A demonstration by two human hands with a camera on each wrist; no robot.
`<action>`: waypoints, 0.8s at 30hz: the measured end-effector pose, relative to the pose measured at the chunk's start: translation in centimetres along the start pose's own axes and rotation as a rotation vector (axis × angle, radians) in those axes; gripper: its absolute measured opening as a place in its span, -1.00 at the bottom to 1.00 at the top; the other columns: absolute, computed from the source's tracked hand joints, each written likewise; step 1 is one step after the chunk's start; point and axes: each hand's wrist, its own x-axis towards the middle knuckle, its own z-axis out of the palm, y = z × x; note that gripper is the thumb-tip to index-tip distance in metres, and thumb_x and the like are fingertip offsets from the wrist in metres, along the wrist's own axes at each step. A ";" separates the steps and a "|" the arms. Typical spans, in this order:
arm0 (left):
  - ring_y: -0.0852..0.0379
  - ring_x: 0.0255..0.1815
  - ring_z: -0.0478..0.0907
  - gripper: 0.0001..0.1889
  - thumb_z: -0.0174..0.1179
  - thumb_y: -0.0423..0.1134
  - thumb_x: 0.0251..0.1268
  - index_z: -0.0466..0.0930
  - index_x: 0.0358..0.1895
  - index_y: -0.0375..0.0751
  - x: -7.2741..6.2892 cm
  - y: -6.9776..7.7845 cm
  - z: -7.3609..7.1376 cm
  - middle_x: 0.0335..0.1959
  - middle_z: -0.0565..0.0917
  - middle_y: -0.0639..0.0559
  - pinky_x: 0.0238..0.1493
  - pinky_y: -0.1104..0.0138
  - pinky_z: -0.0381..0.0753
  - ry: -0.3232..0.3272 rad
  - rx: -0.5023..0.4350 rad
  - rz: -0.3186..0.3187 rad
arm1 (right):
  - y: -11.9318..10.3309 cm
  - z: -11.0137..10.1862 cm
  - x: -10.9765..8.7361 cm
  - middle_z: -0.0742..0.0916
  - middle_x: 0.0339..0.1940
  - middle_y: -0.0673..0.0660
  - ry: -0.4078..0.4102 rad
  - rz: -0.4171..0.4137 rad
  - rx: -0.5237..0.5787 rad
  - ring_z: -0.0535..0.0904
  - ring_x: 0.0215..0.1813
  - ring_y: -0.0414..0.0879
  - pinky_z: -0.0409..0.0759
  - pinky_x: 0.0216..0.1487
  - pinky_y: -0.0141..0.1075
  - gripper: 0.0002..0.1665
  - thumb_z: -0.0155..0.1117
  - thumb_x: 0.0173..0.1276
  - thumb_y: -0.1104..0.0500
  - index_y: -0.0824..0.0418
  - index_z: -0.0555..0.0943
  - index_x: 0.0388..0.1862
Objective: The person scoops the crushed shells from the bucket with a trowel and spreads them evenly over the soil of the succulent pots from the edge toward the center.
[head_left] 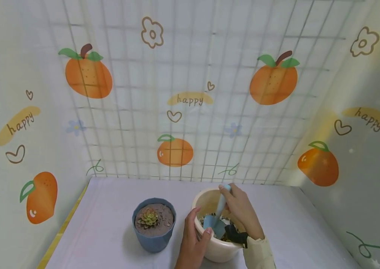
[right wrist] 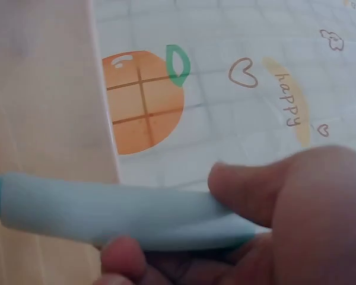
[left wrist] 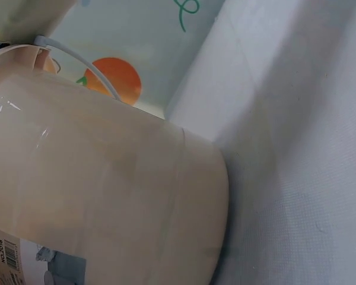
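In the head view my right hand (head_left: 242,205) grips the pale blue handle of a small garden trowel (head_left: 215,225), its blade down in a cream bucket (head_left: 221,252). The blade sits against a loose mix of dark and white bits (head_left: 207,216). Close up in the right wrist view, thumb and fingers wrap the trowel handle (right wrist: 113,208). My left hand (head_left: 193,241) rests against the bucket's near-left outer wall, thumb and fingers spread, tips at the rim. From the left wrist, the bucket (left wrist: 118,160) shows a thin grey carrying handle (left wrist: 83,62) and a printed label.
Left of the bucket stands a blue pot (head_left: 154,241) with a small succulent (head_left: 148,218) in brown soil. Both stand on a white-covered table (head_left: 106,213). Behind rises a wire grid with printed orange-patterned sheeting (head_left: 136,104), and similar sheeting hangs at both sides.
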 end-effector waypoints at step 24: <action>-0.12 0.63 0.02 -0.32 0.16 0.02 0.59 0.09 0.64 0.21 -0.1 0.1 0.0 0.58 0.15 -0.03 0.49 -0.29 0.07 0.003 -0.006 -0.028 | 0.7 -0.8 0.0 0.61 -0.54 0.18 0.193 0.089 0.070 0.54 -0.56 0.01 0.46 -0.54 -0.23 -0.39 -0.08 0.71 -0.22 0.29 0.39 0.27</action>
